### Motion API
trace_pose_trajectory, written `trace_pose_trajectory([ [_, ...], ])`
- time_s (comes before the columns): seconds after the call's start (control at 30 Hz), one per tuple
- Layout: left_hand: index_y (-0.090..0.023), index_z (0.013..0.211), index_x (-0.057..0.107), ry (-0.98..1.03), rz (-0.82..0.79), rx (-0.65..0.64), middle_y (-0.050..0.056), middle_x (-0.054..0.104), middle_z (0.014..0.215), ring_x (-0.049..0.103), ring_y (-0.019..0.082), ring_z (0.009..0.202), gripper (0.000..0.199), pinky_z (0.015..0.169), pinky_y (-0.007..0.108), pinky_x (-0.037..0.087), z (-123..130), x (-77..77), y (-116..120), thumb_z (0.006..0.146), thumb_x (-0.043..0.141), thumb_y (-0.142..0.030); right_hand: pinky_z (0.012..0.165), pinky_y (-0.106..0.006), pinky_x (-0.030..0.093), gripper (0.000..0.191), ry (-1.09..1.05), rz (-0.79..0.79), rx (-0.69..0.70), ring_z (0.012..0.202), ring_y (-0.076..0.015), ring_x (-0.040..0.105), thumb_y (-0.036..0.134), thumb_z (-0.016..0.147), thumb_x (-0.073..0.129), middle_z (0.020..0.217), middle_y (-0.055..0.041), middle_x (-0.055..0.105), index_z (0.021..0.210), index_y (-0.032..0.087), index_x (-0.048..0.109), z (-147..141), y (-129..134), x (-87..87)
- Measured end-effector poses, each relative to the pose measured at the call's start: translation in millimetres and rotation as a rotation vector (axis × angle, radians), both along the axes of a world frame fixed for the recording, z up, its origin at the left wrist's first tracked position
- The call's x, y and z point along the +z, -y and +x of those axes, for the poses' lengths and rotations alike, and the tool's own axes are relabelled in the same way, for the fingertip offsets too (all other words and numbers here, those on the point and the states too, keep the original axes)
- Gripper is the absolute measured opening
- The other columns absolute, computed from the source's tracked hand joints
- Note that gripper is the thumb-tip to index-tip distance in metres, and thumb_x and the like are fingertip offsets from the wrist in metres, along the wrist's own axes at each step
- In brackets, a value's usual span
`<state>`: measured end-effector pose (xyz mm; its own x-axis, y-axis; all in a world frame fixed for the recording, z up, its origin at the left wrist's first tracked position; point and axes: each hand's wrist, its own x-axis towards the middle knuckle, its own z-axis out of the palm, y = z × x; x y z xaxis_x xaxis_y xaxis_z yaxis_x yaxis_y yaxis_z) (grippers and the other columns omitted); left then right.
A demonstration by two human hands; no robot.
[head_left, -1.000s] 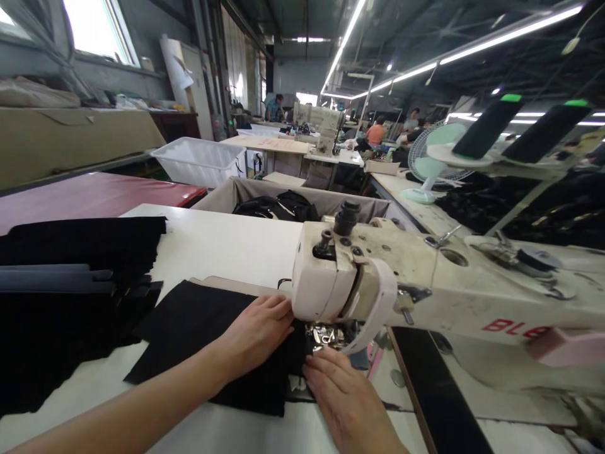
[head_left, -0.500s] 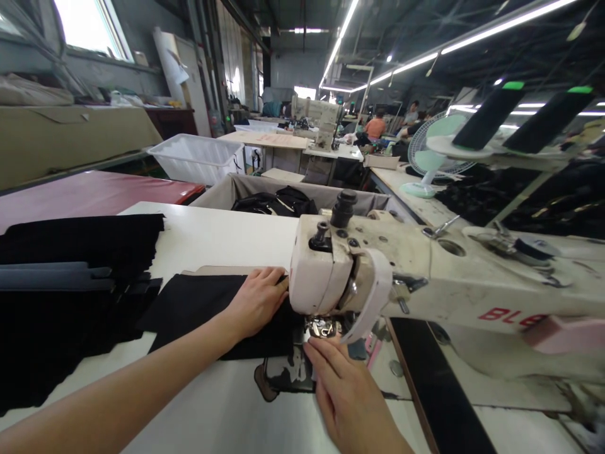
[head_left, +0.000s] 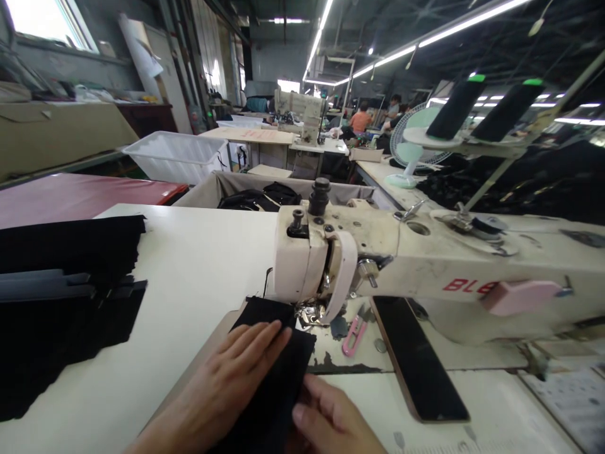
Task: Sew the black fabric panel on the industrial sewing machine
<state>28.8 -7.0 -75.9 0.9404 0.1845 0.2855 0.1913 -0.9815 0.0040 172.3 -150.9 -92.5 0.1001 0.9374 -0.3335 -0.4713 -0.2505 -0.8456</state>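
Observation:
A black fabric piece (head_left: 278, 366) lies folded on the table just in front of the sewing machine's presser foot (head_left: 312, 314), with a beige layer (head_left: 208, 353) showing along its left edge. My left hand (head_left: 236, 362) rests flat on the cloth, fingers stretched out towards the needle area. At the near right edge of the fabric, my right hand (head_left: 331, 416) pinches it between thumb and fingers, the fingertips partly hidden. The white sewing machine (head_left: 302, 252) stands right beyond both hands.
Pink thread snips (head_left: 354, 334) and a dark phone (head_left: 420, 359) lie right of the presser foot. Stacked black fabric pieces (head_left: 61, 321) lie at left. Behind the table is a grey fabric-lined bin (head_left: 203, 189); thread cones (head_left: 456, 107) and a fan (head_left: 411, 135) stand at right.
The fabric has turned and come back from under the machine towards me. My left hand has moved nearer and flattened on it; my right hand has left the presser foot and gripped the edge.

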Motion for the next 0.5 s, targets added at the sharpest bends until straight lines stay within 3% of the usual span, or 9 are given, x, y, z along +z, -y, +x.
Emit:
trace_pose_trajectory([
  [0.1, -0.019, 0.146, 0.031, -0.121, -0.189, -0.202, 0.008, 0.055, 0.131, 0.053, 0.022, 0.111, 0.058, 0.097, 0.032, 0.042, 3.6, 12.1, -5.1, 0.090, 0.044, -0.011, 0.057, -0.027, 0.054, 0.047, 0.050, -0.084, 0.013, 0.064, -0.0163, 0.067, 0.054, 0.075, 0.070, 0.075, -0.0003, 0.066, 0.102, 0.017, 0.062, 19.1, -10.0, 20.5],
  [0.17, -0.019, 0.145, 0.032, -0.154, -0.279, -0.233, 0.009, 0.059, 0.123, 0.056, 0.023, 0.103, 0.058, 0.092, 0.032, 0.046, 6.2, 16.2, -7.4, 0.090, 0.047, -0.014, 0.059, -0.026, 0.055, 0.045, 0.011, -0.107, -0.002, 0.065, -0.0149, 0.068, 0.053, 0.075, 0.070, 0.075, -0.0009, 0.066, 0.098, 0.015, 0.062, 27.8, -14.0, 29.3],
  [0.27, -0.021, 0.138, 0.043, -0.122, -0.386, -0.251, 0.009, 0.061, 0.114, 0.057, 0.022, 0.098, 0.048, 0.089, 0.032, 0.047, 11.7, 17.4, -8.8, 0.091, 0.043, -0.012, 0.057, -0.025, 0.055, 0.046, -0.022, -0.131, -0.071, 0.063, -0.0132, 0.066, 0.052, 0.072, 0.073, 0.076, -0.0025, 0.066, 0.096, 0.013, 0.065, 28.5, -17.9, 28.4],
  [0.43, -0.021, 0.108, 0.057, -0.022, -0.730, 0.051, 0.003, 0.065, 0.094, 0.061, 0.016, 0.084, 0.022, 0.076, 0.024, 0.048, 38.8, 25.6, -11.1, 0.095, 0.040, -0.019, 0.057, -0.025, 0.057, 0.048, 0.088, -0.141, -0.174, 0.051, -0.0050, 0.046, 0.048, 0.064, 0.081, 0.059, 0.0073, 0.051, 0.094, 0.013, 0.067, 20.1, -23.9, 9.4],
  [0.5, -0.021, 0.100, 0.060, -0.068, -0.796, 0.103, 0.000, 0.066, 0.087, 0.062, 0.014, 0.078, 0.019, 0.069, 0.021, 0.046, 52.7, 32.0, -14.6, 0.095, 0.042, -0.021, 0.057, -0.026, 0.058, 0.042, 0.143, -0.133, -0.196, 0.053, -0.0056, 0.045, 0.045, 0.064, 0.081, 0.061, 0.0072, 0.049, 0.087, 0.013, 0.066, 18.9, -25.3, 4.6],
])
